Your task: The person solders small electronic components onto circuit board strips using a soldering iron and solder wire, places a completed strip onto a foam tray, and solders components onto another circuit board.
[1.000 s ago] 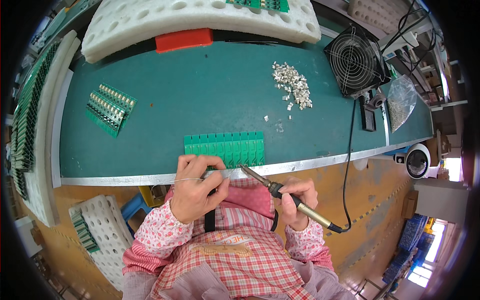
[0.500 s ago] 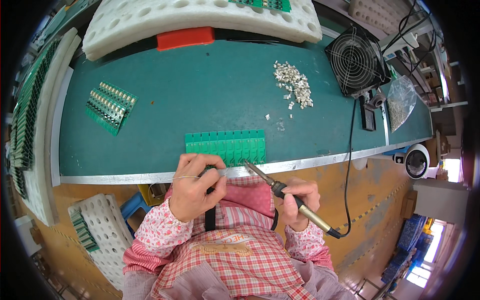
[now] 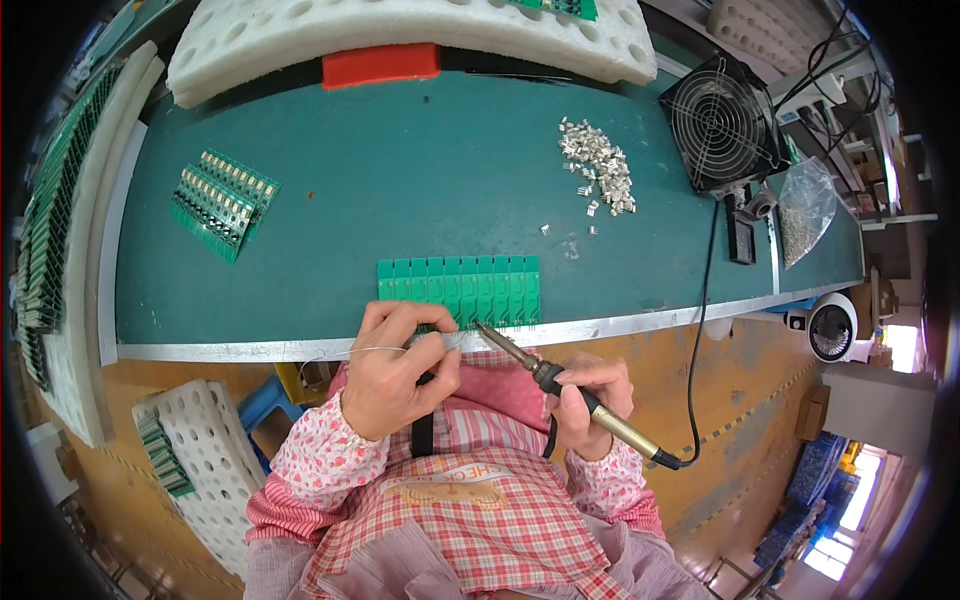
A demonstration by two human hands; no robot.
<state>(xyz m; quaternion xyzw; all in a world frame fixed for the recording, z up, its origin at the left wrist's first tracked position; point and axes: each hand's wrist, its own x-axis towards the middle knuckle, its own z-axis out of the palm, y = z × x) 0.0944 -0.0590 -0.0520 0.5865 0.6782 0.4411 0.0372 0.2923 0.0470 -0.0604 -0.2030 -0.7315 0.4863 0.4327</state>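
A green circuit board panel [image 3: 460,278] lies at the near edge of the bench, its row of small pins facing me. My right hand [image 3: 594,395] is closed around the handle of a soldering iron [image 3: 520,357], whose tip meets the panel's near edge about its middle. Pinched in my left hand [image 3: 400,368] is a thin silvery solder wire [image 3: 335,354], trailing off to the left. The left fingertips are over the panel's near left part, close to the iron's tip. Smoke or glare blurs the exact point of contact.
Small white connectors [image 3: 598,165] lie heaped at the right, near a black fan [image 3: 720,125] and a plastic bag [image 3: 806,205]. Populated boards [image 3: 222,205] rest at the left. White foam [image 3: 400,32] and a red block [image 3: 380,67] line the back. The iron's cord [image 3: 706,280] crosses the bench edge.
The soldering iron's tip has moved a little left along the panel's near edge, closer to my left fingertips. Both hands keep their grips. The whole view has shifted slightly.
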